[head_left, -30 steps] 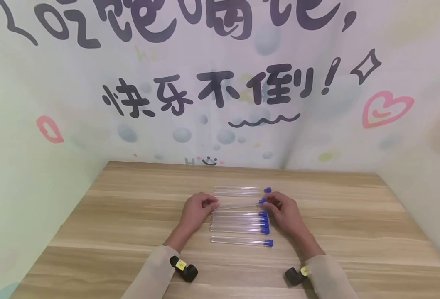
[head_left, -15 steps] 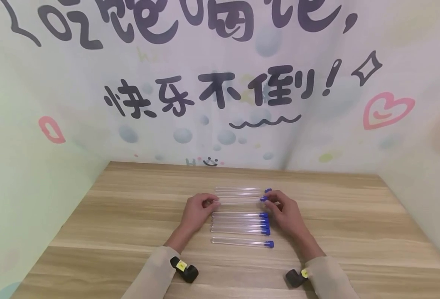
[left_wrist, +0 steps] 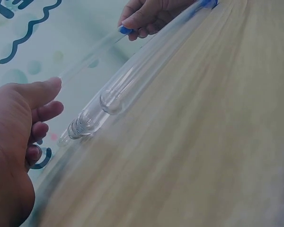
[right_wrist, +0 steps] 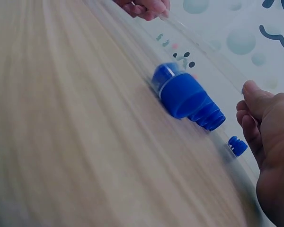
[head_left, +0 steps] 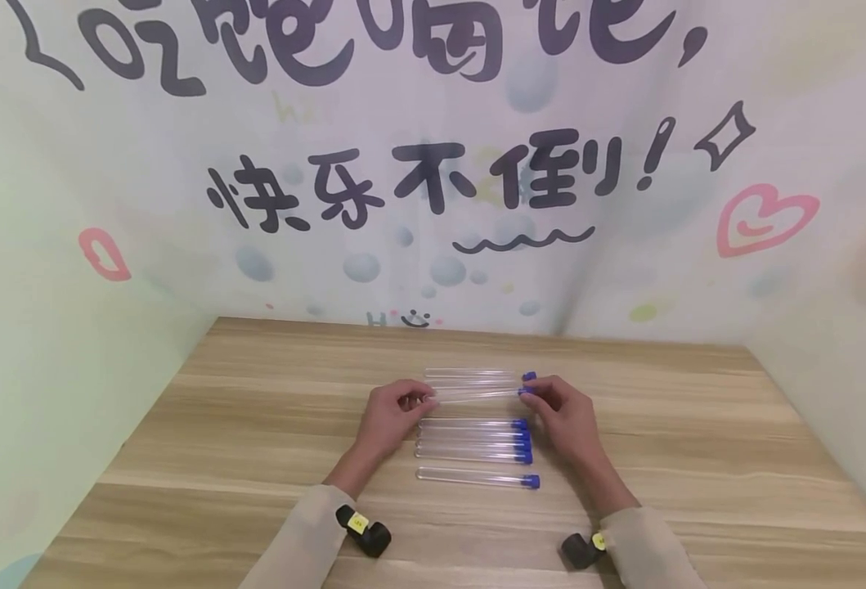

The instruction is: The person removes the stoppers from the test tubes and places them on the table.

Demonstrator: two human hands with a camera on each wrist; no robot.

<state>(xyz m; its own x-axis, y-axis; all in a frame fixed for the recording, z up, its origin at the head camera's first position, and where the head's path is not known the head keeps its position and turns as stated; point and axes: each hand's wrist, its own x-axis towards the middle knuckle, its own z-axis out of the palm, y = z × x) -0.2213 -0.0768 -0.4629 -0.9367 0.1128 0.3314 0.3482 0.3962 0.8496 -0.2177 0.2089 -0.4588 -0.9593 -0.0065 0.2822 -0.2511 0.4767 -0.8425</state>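
Note:
A clear test tube [head_left: 477, 397] is held between my two hands, slightly slanted, over the far part of the table. My left hand [head_left: 394, 415] pinches its rounded end. At the other end, my right hand [head_left: 567, 417] pinches the blue cap [left_wrist: 125, 30]; fingers partly hide it, so how deep it sits cannot be seen. Just nearer lies a row of several capped test tubes [head_left: 469, 442], side by side. A single capped test tube [head_left: 469, 475] lies apart, closest to me. Beyond the held tube are uncapped test tubes [head_left: 469, 375], with a loose blue cap [head_left: 529, 376] by their right ends.
The wood-grain table [head_left: 219, 442] stretches to both sides and toward me. A white printed wall cloth [head_left: 329, 278] rises at its back edge. Each wrist wears a small black camera, the left camera [head_left: 363, 530] and the right camera [head_left: 581, 550].
The held tube has shifted slightly away from the capped row, toward the uncapped tubes. My right fingers now cover more of its cap. The tubes on the table look unmoved.

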